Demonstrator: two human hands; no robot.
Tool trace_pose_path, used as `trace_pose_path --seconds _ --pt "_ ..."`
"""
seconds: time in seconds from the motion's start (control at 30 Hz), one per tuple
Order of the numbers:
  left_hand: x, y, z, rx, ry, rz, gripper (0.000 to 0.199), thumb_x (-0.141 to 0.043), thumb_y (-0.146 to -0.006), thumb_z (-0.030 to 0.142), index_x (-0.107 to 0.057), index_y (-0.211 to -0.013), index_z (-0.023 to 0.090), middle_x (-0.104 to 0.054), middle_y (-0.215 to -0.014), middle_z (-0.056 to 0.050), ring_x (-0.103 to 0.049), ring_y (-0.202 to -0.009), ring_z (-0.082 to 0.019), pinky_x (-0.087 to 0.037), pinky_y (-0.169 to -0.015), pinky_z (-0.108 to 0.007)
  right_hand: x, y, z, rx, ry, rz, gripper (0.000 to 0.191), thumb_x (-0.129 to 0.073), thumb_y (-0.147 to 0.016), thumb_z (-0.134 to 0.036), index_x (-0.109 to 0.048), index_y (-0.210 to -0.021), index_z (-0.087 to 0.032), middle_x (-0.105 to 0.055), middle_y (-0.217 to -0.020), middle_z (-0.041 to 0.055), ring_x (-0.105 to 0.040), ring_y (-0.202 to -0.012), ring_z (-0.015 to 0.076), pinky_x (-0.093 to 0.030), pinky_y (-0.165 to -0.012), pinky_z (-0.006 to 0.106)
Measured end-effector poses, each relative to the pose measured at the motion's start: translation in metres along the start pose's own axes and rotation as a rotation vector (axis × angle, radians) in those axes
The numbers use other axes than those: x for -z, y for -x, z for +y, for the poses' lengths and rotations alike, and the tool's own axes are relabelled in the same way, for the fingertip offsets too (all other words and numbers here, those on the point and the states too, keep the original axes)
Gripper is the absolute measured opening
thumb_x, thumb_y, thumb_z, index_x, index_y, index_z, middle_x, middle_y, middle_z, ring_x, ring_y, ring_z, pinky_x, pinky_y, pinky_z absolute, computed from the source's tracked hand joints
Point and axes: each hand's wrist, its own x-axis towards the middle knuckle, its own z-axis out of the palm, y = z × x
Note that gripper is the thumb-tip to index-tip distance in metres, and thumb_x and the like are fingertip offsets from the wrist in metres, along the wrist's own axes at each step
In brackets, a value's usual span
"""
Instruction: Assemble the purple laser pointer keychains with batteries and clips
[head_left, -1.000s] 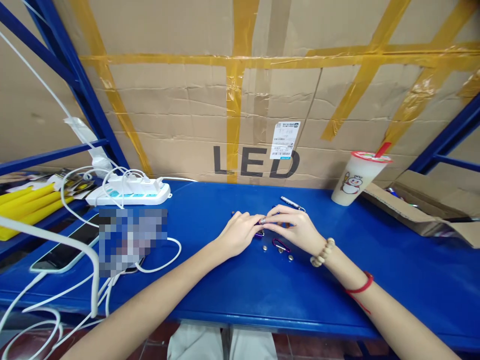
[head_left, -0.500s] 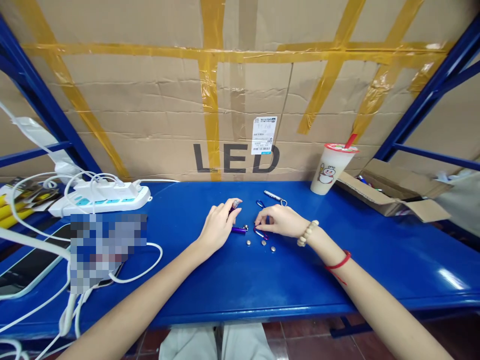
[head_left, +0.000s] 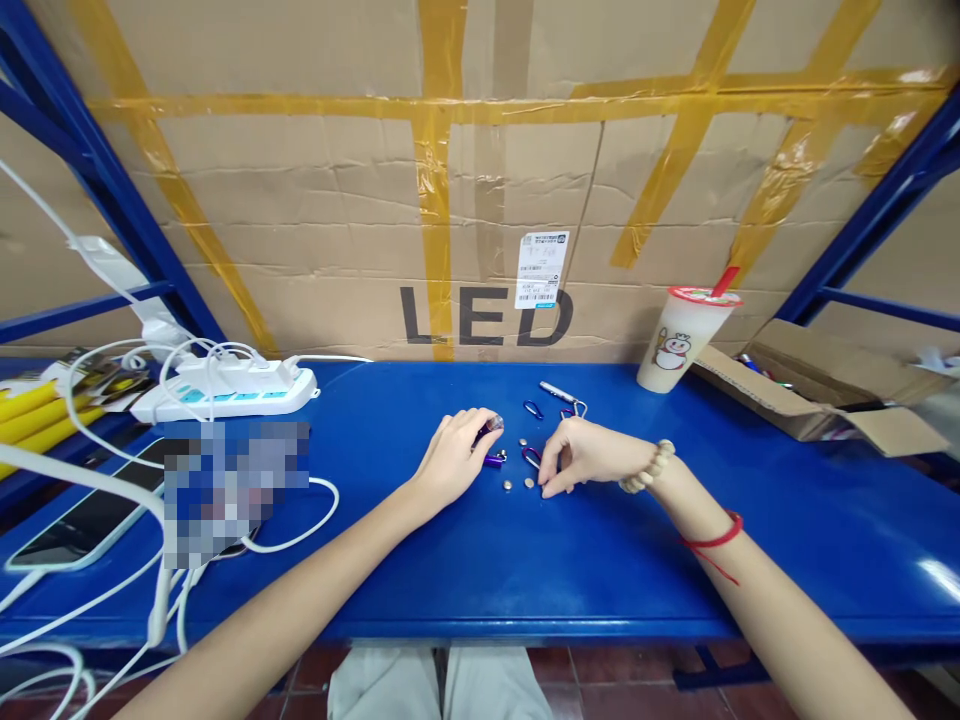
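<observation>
My left hand (head_left: 459, 452) is curled around a small dark tube with a clear end (head_left: 495, 424), most of it hidden by the fingers. Just below those fingers a purple metal piece (head_left: 494, 460) lies on the blue table. My right hand (head_left: 581, 452) reaches down with thumb and forefinger close together at the tabletop; anything between the fingertips is too small to make out. Beside it lie small silver button cells (head_left: 529, 483), (head_left: 508, 485) and a red-purple carabiner (head_left: 531, 457). Farther back are a blue carabiner (head_left: 533, 410) and a silver penlight (head_left: 556, 391).
A drink cup with a red straw (head_left: 679, 340) stands at the back right, near an open cardboard box (head_left: 806, 400). On the left are a white power strip (head_left: 232, 392), a phone (head_left: 94, 510) and looping white cables. A large taped carton (head_left: 337, 230) stands behind the table (head_left: 450, 590).
My right hand has moved from the carabiner toward the button cells, its fingertips lower. A button cell now shows near the carabiner. My left hand still holds the tube. The view has shifted slightly.
</observation>
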Motion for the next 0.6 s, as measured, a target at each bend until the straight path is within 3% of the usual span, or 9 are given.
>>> trace_pose_path --seconds 0.2,0.6 --pt "0.0003 0.0006 0.0002 -0.001 -0.017 0.029 0.016 -0.041 -0.089 0.029 -0.054 -0.091 0.021 -0.061 -0.095 0.000 -0.054 -0.089 -0.015 -0.036 -0.077 -0.029 -0.0048 -0.0050 -0.0083 -0.056 0.167 0.155 0.038 -0.064 -0.065 -0.054 -0.070 -0.068 -0.017 -0.068 -0.063 0.0029 -0.059 -0.054 0.0122 -0.040 -0.049 0.020" --pt "0.0004 0.0003 0.0013 0.000 -0.030 0.011 0.017 -0.041 -0.089 0.030 -0.055 -0.089 0.020 -0.061 -0.093 0.000 -0.054 -0.089 -0.016 -0.036 -0.076 -0.030 -0.0071 -0.0079 -0.0062 -0.062 0.141 0.165 0.040 -0.065 -0.063 -0.057 -0.069 -0.066 -0.017 -0.067 -0.062 0.0021 -0.056 -0.051 0.0113 -0.038 -0.048 0.021"
